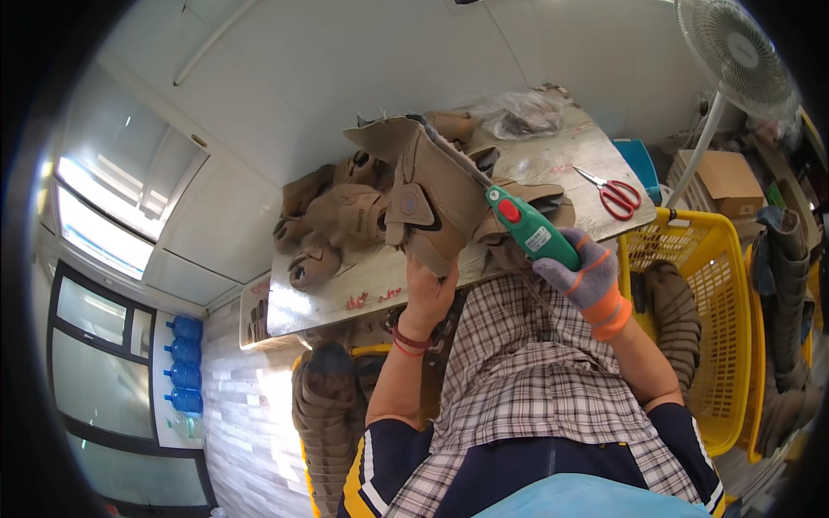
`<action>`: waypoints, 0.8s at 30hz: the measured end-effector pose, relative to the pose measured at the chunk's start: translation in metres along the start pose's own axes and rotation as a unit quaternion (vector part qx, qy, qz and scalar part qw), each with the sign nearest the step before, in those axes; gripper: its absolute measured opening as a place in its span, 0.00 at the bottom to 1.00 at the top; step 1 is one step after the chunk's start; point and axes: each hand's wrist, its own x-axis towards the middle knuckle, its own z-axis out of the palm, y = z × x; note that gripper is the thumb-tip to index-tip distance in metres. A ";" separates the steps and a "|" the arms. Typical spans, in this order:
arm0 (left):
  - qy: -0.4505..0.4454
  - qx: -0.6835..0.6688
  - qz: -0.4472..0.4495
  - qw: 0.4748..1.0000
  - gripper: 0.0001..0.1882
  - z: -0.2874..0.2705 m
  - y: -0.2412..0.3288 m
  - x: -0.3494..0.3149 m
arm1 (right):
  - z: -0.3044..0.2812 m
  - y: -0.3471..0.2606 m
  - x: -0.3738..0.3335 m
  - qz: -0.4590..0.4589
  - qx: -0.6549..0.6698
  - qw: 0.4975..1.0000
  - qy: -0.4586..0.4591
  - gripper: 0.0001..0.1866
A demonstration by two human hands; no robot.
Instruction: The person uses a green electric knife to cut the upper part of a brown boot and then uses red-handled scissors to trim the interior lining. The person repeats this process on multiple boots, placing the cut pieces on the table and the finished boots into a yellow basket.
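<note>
My bare left hand (pixel 427 298), with red bands at its wrist, grips a tan boot upper (pixel 442 194) from below and holds it up over the table; some of its fingers are hidden behind the piece. A grey and orange glove covers my right hand (pixel 596 281), which is wrapped round a green handheld power tool (pixel 540 235) with a red button. The tool's narrow tip lies at the upper's right edge; whether it touches cannot be made out. Loose threads stick out along the upper's top edge. More tan uppers (pixel 341 216) are heaped on the table to the left.
On the white table (pixel 596 173) lie red-handled scissors (pixel 611 192) and a clear plastic bag (pixel 522 115). To the right stands a yellow basket (pixel 721 345) holding stacked uppers. Another stack of uppers (pixel 324 432) is at lower left. A fan (pixel 741 52) stands at far right.
</note>
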 end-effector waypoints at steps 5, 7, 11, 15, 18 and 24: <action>-0.054 0.192 0.081 0.977 0.19 0.001 0.011 0.001 | 0.000 -0.002 0.003 0.064 0.020 0.998 0.008 0.26; -0.053 0.215 0.100 0.970 0.23 0.007 0.011 -0.002 | -0.002 -0.007 0.005 0.095 0.028 0.995 0.007 0.26; -0.078 0.234 0.107 0.963 0.24 0.013 0.004 -0.013 | -0.003 -0.006 0.006 0.114 0.032 0.993 0.007 0.25; -0.112 0.233 0.103 0.960 0.25 0.016 -0.004 -0.022 | -0.003 -0.002 0.007 0.116 0.060 0.991 0.007 0.24; -0.130 0.236 0.105 0.957 0.25 0.015 -0.008 -0.031 | -0.006 -0.004 0.012 0.137 0.063 0.988 -0.026 0.23; -0.134 0.215 0.124 0.959 0.23 0.006 -0.012 -0.038 | -0.009 -0.011 0.025 0.163 0.177 0.971 -0.005 0.20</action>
